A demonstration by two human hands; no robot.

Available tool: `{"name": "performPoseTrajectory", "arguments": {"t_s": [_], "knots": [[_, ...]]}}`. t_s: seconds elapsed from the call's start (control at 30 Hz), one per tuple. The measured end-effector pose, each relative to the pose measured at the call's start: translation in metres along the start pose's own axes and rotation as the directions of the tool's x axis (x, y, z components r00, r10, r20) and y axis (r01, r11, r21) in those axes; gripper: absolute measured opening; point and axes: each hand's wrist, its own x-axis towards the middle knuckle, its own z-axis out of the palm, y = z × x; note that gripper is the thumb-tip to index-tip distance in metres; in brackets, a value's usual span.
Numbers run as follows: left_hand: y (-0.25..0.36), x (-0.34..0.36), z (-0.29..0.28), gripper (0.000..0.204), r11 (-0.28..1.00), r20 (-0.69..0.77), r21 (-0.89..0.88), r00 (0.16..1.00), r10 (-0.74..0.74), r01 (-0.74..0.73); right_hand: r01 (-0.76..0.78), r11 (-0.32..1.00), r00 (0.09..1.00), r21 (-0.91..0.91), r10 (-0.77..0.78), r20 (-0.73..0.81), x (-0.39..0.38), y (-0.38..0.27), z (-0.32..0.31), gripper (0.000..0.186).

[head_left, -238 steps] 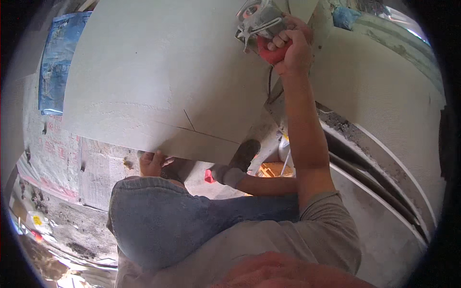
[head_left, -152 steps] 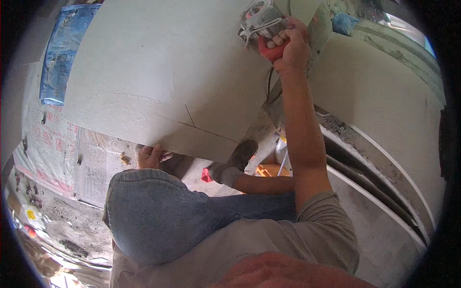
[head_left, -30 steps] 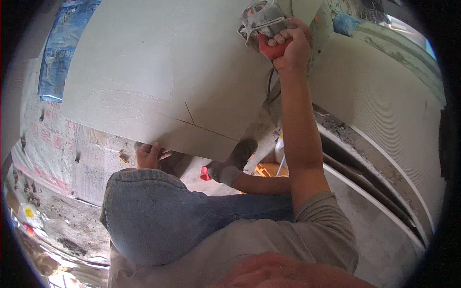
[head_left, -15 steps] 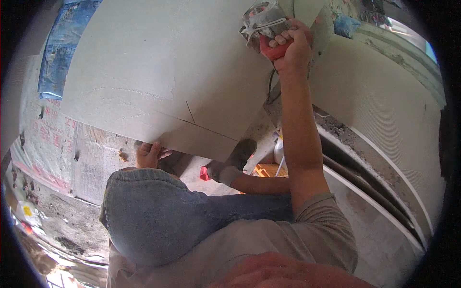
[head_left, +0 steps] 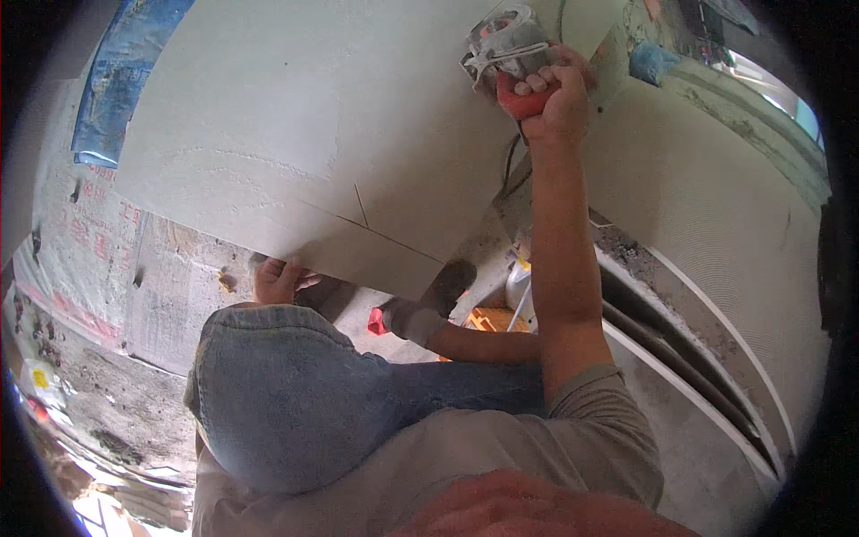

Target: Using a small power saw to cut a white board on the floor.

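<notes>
My right hand (head_left: 559, 107) is closed on the red handle of a dusty power tool (head_left: 506, 45), which rests at the upper right of a large pale tile (head_left: 268, 107). A black cord (head_left: 508, 166) trails from the tool. At the tile's near edge my left hand (head_left: 281, 281) grips the rim, with some fingers partly under it. Dark lines cross the tile's lower part, two of them meeting near its middle. Whether the tool is running I cannot tell.
My knee (head_left: 268, 376) and bent leg are below the tile, near a small red object (head_left: 376, 320). An orange crate (head_left: 490, 322) sits beneath. Blue sheeting (head_left: 125, 80) lies at the left, ridged-backed panels (head_left: 716, 206) and stacked slab edges (head_left: 680, 367) at the right.
Over the last second the tool and my right hand shift slightly right in view, while the scene at the left rises and tilts a little. Both hands keep their grips throughout.
</notes>
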Motion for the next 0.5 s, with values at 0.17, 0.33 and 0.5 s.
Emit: {"name": "performPoseTrajectory", "arguments": {"t_s": [0.17, 0.33, 0.5], "knots": [[0.0010, 0.0001, -0.0036, 0.027, 1.000, 0.024, 0.013, 1.000, -0.019, 0.019, -0.009, 1.000, 1.000, 0.013, 0.009, 0.007, 0.0054, 0.0051, -0.0068, 0.027], [0.0069, -0.0013, 0.0025, 0.029, 0.998, 0.017, 0.066, 1.000, -0.023, 0.022, 0.031, 0.999, 0.999, -0.040, -0.030, 0.027, 0.0034, 0.0032, -0.0068, 0.026], [0.0006, -0.0002, -0.0010, 0.031, 0.999, -0.004, 0.046, 1.000, -0.020, 0.021, 0.030, 0.998, 0.999, -0.055, -0.028, 0.044, 0.0002, 0.0030, -0.0032, 0.025]]}}
